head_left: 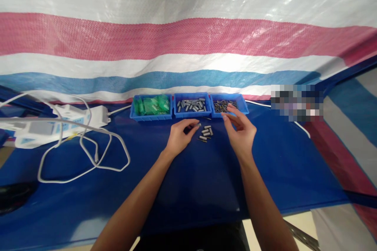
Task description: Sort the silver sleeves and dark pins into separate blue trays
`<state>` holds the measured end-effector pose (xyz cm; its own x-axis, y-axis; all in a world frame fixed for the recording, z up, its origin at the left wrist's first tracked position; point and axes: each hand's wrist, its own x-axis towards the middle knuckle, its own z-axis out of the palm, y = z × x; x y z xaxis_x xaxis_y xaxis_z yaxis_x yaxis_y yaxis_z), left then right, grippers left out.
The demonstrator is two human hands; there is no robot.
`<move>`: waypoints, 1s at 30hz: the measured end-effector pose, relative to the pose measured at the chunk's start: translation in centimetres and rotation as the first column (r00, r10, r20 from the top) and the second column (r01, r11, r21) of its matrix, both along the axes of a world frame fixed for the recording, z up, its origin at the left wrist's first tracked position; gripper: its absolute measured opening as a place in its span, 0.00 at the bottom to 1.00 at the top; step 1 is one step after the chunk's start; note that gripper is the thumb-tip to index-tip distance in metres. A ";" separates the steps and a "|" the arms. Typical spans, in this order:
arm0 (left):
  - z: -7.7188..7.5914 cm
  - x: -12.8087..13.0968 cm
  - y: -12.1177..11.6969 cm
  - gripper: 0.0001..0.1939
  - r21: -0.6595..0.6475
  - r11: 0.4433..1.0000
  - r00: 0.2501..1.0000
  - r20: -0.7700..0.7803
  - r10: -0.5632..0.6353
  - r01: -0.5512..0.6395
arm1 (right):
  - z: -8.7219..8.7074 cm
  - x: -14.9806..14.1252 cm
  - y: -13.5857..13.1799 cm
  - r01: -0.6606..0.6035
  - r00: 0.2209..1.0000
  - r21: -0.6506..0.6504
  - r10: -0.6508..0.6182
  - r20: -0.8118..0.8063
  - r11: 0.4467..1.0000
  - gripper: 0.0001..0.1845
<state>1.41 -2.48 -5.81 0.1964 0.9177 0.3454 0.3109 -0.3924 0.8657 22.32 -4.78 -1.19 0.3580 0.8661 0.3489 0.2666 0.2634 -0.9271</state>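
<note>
My left hand [182,135] pinches a small silver metal cylinder [199,125] between thumb and fingertips, just above the blue table. Beside it lies a loose group of several metal cylinders [207,130], with a few thin screw-like pieces [204,140] among them. My right hand [242,131] is at the front edge of the right blue bin [245,106], thumb and fingers apart, and I see nothing held in it. That bin holds many thin dark screw-like pieces [220,106]. More silver cylinders [193,105] fill the middle blue bin [176,114].
The left blue bin [153,117] contains green plastic packets [151,105]. White power strips [67,121] and a looped white cable [84,170] occupy the table's left side. A dark object [16,196] sits at the left edge. A striped tarp [188,39] hangs behind the bins.
</note>
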 end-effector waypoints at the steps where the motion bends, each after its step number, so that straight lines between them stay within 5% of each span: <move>1: 0.0 -0.1 0.0 0.09 -0.045 0.999 0.998 0.068 0.004 -0.001 | 0.2 -0.1 0.1 -0.048 0.998 -0.026 0.049 0.034 0.998 0.15; 6: 0.1 -0.6 0.0 0.16 -0.226 0.971 0.922 0.387 0.017 0.077 | -0.8 -1.2 0.0 -0.316 0.945 -0.201 0.326 0.018 0.927 0.13; 11: 0.4 -0.7 -0.2 0.20 -0.279 0.946 0.887 0.462 -0.020 0.167 | -2.6 -2.3 -0.9 -0.488 0.872 -0.187 0.469 -0.136 0.853 0.15; 25: 0.6 -0.6 -0.5 0.19 -0.311 0.927 0.892 0.450 -0.054 0.212 | -2.6 -1.7 -0.6 -0.526 0.827 -0.230 0.429 -0.364 0.819 0.14; 30: 0.8 -0.4 -0.5 0.12 -0.217 0.971 0.967 0.251 -0.043 0.100 | -2.6 -1.6 -0.5 -0.441 0.882 -0.235 0.370 -0.291 0.866 0.14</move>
<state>1.00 -2.99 -5.02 0.2005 0.9637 0.1762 0.0587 -0.1914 0.9798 20.69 -5.30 -3.81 -0.0082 0.9998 0.0154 -0.0341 0.0151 -0.9993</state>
